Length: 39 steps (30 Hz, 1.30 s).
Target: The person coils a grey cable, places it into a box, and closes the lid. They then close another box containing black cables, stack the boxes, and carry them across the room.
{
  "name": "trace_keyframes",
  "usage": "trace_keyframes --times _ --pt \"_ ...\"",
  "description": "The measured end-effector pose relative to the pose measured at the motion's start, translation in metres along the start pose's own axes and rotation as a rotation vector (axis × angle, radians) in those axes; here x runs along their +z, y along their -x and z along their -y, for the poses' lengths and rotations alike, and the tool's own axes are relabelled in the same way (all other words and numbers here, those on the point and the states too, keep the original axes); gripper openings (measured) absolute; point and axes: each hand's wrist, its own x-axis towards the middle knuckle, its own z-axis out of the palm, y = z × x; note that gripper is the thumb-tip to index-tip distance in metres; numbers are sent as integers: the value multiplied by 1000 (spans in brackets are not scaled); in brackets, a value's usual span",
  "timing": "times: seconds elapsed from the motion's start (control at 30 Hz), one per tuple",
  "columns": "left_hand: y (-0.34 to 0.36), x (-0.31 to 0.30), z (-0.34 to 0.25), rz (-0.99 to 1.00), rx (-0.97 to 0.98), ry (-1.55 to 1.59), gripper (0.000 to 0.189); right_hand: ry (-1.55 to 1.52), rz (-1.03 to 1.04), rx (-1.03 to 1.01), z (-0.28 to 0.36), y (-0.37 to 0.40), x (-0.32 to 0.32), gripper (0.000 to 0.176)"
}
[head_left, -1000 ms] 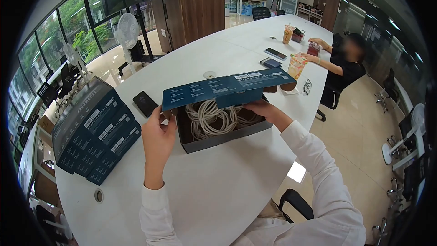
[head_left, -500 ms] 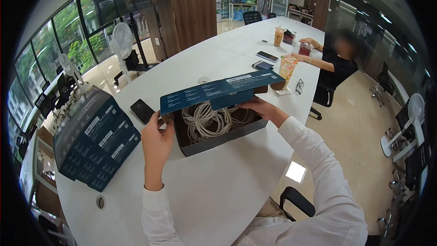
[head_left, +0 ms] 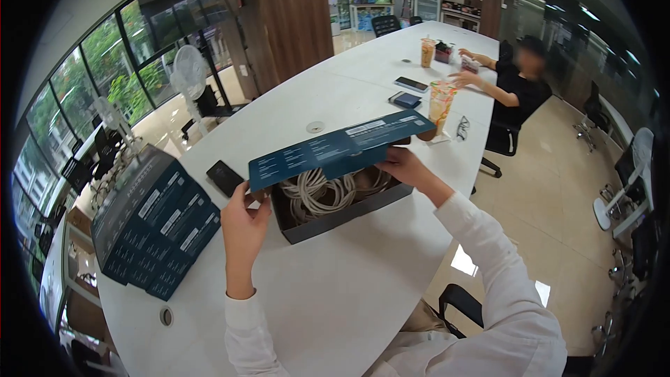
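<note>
A dark blue cardboard box [head_left: 328, 218] stands on the white table [head_left: 335, 286] in front of me, with its lid [head_left: 335, 148] raised over it. Inside lie coiled white cables [head_left: 322, 192]. My left hand [head_left: 244, 220] holds the lid's left end, thumb and fingers pinching it. At the lid's right front edge my right hand [head_left: 407, 165] grips the lid. Both sleeves are white.
A stack of several dark blue boxes [head_left: 155, 223] stands at my left. A black phone [head_left: 225, 177] lies behind the open box. Further along sit an iced drink [head_left: 440, 103], glasses [head_left: 462, 128], a wallet [head_left: 405, 100] and another phone [head_left: 411, 84]. A person in black [head_left: 520, 91] sits at the right.
The lid has come lower over the box, its front flap no longer hanging down. My view shifted slightly. The seated person has moved their arms.
</note>
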Motion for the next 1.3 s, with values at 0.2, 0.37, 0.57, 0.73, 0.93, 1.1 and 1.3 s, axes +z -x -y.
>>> trace_keyframes --times 0.2,0.37,0.57,0.73,0.93,1.1,1.3 --pt "1 -3 3 75 -44 -90 68 290 -151 1 23 59 -33 29" --pt "3 -13 6 251 -8 -212 82 48 -424 -22 -6 60 -46 65" --pt "6 -17 10 542 33 -260 83 -112 -174 -99 16 66 -47 72" --pt "12 -14 17 630 2 -135 61 -17 -119 -124 16 80 -47 66" --pt "17 -14 21 622 -45 -151 44 -24 -59 -42 25 88 -53 54" --pt "24 -13 20 554 -54 -133 38 102 -98 -113 26 89 -59 48" --pt "28 -12 -3 541 -140 -97 37 360 -85 3 58 103 -69 36"
